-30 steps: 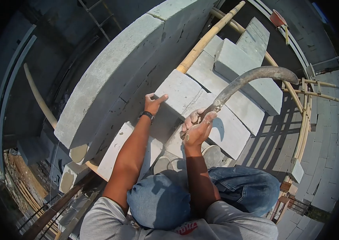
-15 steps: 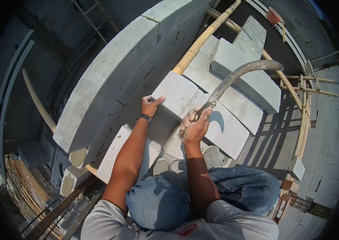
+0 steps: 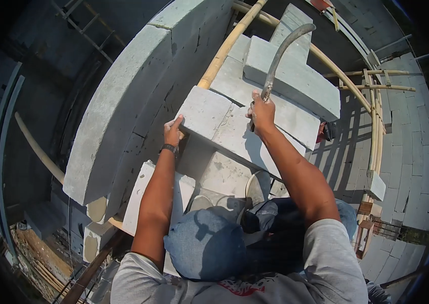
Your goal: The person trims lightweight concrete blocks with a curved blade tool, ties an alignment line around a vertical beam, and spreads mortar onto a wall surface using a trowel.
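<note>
My right hand (image 3: 262, 112) is closed round the lower end of a long curved, sickle-like blade (image 3: 279, 55). The blade points up and away, its tip bending to the right, above the pale blocks. Below that hand lies a light-grey concrete block (image 3: 209, 111) with a rough line across its top face. My left hand (image 3: 173, 131) grips this block's near left corner, a watch on the wrist; some of its fingers are hidden. The block's right part is in the shadow of my right hand and the tool.
More blocks (image 3: 295, 76) are stacked beyond. A block wall (image 3: 118, 96) rises on the left, beside a bamboo pole (image 3: 229, 45). My shoe (image 3: 258, 188) stands near the block, close to another white block (image 3: 141, 195). Bamboo rails (image 3: 375, 121) edge the right side, above a lower block surface (image 3: 412, 152).
My right hand has lifted the curved blade up and away, turning it more upright. My left hand stays at the block's corner with its grip shifted. My right leg and foot have moved, and the view has shifted.
</note>
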Motion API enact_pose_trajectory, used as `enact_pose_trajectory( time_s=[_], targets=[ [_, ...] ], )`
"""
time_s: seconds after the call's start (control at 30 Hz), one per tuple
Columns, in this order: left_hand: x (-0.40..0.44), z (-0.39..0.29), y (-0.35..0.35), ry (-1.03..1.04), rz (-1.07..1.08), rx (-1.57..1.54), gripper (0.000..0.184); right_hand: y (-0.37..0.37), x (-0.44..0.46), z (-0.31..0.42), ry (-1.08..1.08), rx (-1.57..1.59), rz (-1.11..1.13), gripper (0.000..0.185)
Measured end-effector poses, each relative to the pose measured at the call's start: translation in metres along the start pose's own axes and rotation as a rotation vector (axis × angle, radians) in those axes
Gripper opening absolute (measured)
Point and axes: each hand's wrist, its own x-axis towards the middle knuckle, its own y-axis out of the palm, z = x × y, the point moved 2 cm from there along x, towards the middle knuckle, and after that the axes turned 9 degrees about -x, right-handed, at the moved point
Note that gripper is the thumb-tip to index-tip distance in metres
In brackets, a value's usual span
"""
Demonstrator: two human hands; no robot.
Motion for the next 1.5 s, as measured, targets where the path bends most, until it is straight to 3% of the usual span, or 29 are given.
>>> enact_pose_trajectory(
  time_s=[0.1, 0.2, 0.3, 0.33, 0.37, 0.5, 0.67, 0.73, 0.77, 0.9, 1.13, 1.23, 1.33, 1.43, 1.5],
  targets=[
    [-0.007, -0.007, 0.006, 0.055, 0.052, 0.027, 0.043, -0.096, 0.044, 0.014, -0.136, -0.512, -0.022, 0.037],
    [-0.015, -0.02, 0.014, 0.051, -0.018, 0.081, 0.046, -0.183, 0.023, 0.001, -0.081, -0.669, 0.073, 0.036],
    [0.013, -0.024, -0.008, 0.019, -0.142, 0.351, 0.059, -0.249, -0.032, -0.057, -0.139, -0.848, -0.009, 0.031],
    [0.029, -0.022, -0.013, 0.035, -0.157, 0.439, 0.063, -0.268, -0.045, -0.097, -0.277, -0.824, -0.093, 0.027],
    [0.048, -0.019, -0.019, 0.016, -0.016, 0.405, 0.079, -0.286, -0.056, -0.137, -0.257, -0.937, -0.134, 0.024],
    [0.05, -0.047, 0.005, -0.007, 0.202, 0.505, 0.085, -0.294, -0.117, -0.228, -0.235, -1.053, -0.319, 0.026],
    [0.026, -0.063, 0.036, -0.194, 0.205, 0.419, 0.082, -0.293, -0.119, -0.274, -0.058, -0.923, -0.389, 0.033],
    [0.024, -0.064, 0.05, -0.239, 0.247, 0.307, 0.081, -0.282, -0.114, -0.263, 0.051, -0.725, -0.405, 0.036],
    [0.019, -0.067, 0.051, -0.263, 0.263, 0.249, 0.079, -0.284, -0.109, -0.282, -0.019, -0.702, -0.462, 0.04],
    [0.009, -0.066, 0.04, -0.338, 0.265, 0.293, 0.077, -0.284, -0.11, -0.26, 0.053, -0.793, -0.404, 0.043],
    [-0.08, -0.14, 0.045, -0.036, 0.316, 0.65, 0.085, -0.306, -0.125, -0.153, -0.021, -0.952, -0.393, 0.031],
    [-0.087, -0.168, 0.049, 0.021, 0.262, 0.968, 0.083, -0.309, -0.117, -0.122, 0.067, -0.967, -0.338, 0.033],
    [-0.082, -0.18, 0.068, 0.059, 0.195, 1.282, 0.079, -0.302, -0.116, -0.115, -0.008, -1.061, -0.309, 0.03],
    [-0.078, -0.174, 0.065, 0.242, 0.188, 1.378, 0.08, -0.305, -0.126, -0.13, 0.009, -1.127, -0.242, 0.023],
    [-0.071, -0.173, 0.058, 0.23, 0.25, 1.206, 0.078, -0.297, -0.13, -0.132, -0.156, -1.108, -0.241, 0.025]
  ],
)
